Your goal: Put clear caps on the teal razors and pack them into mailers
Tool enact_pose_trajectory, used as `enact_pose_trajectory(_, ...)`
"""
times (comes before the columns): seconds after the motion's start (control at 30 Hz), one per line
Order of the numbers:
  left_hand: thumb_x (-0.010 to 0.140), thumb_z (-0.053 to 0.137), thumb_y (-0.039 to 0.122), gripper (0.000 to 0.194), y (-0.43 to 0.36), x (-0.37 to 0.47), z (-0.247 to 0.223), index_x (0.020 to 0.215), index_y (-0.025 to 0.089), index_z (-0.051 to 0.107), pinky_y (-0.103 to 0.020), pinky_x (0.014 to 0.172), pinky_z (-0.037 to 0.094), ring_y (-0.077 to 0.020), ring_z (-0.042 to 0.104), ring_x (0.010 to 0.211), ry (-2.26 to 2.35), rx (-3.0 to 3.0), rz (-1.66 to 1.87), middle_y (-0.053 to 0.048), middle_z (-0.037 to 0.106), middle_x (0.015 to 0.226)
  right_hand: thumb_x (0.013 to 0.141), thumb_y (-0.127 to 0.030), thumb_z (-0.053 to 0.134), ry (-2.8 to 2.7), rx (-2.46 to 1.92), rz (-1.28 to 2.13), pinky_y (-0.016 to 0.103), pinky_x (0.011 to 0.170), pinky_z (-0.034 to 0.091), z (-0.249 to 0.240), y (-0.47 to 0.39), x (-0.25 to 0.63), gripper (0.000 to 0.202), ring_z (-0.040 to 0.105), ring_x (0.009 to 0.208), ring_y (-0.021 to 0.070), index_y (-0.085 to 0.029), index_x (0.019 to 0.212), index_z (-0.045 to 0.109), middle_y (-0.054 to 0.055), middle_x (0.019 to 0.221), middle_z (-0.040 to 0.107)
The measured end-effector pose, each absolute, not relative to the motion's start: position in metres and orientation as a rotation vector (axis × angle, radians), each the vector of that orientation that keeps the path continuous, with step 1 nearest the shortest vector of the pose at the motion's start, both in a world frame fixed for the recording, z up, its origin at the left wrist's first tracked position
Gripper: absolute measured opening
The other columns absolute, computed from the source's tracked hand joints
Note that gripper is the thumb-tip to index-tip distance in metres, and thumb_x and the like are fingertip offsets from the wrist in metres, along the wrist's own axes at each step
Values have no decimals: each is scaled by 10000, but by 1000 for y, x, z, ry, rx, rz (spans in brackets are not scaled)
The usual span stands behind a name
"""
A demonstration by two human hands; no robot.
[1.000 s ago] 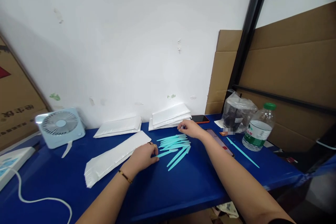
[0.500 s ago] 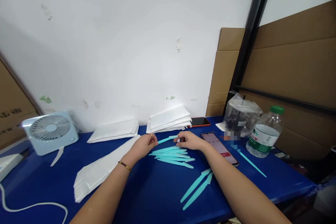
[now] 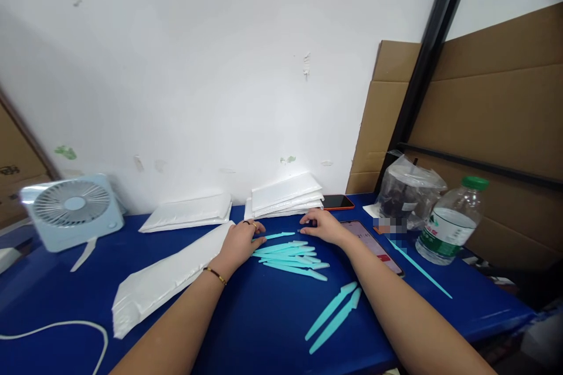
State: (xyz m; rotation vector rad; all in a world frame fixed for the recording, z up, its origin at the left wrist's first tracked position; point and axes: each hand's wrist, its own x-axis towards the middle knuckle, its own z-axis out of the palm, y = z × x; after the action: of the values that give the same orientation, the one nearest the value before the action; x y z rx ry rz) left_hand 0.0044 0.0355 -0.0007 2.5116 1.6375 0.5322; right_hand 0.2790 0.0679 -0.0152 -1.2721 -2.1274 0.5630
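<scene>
Several turquoise eyebrow razors lie fanned in a loose pile on the blue table, handles pointing left. One more razor lies just beyond the pile, its handle end at my left hand. That hand's thumb and forefinger are apart around the handle end, with no firm grip showing. My right hand hovers past the razor's blade end, fingers curled but apart; a tiny dark speck near its fingertips is too small to name. Two more razors lie side by side nearer me, beside my right forearm.
White packets and another white stack lie along the wall. A long white bag lies left of my hand. Around the table are a fan, phones, a bagged cup and a water bottle.
My hands held a razor between them; now it lies lower beside the pile and my right hand has drawn away from its blade end. My left fingers have spread.
</scene>
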Motion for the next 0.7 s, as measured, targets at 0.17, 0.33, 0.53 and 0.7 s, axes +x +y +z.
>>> enact_pose_trajectory(0.17, 760, 539, 440, 244, 30, 5, -4, 849, 232, 631, -240, 667, 388, -165, 560, 800, 1362, 2517, 577, -15, 612, 869, 691, -377, 664, -2283, -1110, 498, 234, 647, 402, -3, 52, 267, 195, 525, 727, 140, -188, 737, 686, 31, 804, 558)
enact_pose_trajectory(0.33, 745, 550, 396, 197, 28, 10, -6, 759, 215, 625, -219, 596, 371, -140, 559, 699, 1326, 2413, 482, 5, 616, 776, 658, -359, 686, -2378, -1127, 654, 212, 582, 397, -7, 47, 255, 207, 511, 663, 116, -172, 747, 677, 21, 801, 537)
enact_pose_trajectory(0.53, 762, 525, 370, 177, 34, 5, -3, 746, 220, 617, -230, 569, 348, -143, 561, 667, 1529, 2388, 563, 13, 625, 704, 692, -312, 648, -2257, -1253, 598, 214, 578, 385, -7, 57, 273, 154, 518, 667, 122, -159, 710, 652, 24, 789, 566)
enact_pose_trajectory(0.7, 742, 555, 378, 191, 33, 1, -2, 838, 232, 632, -253, 631, 372, -167, 573, 763, 1669, 2413, 602, -6, 635, 809, 665, -332, 677, -2220, -1349, 458, 222, 588, 373, -4, 59, 282, 172, 515, 688, 138, -168, 717, 661, 25, 777, 562)
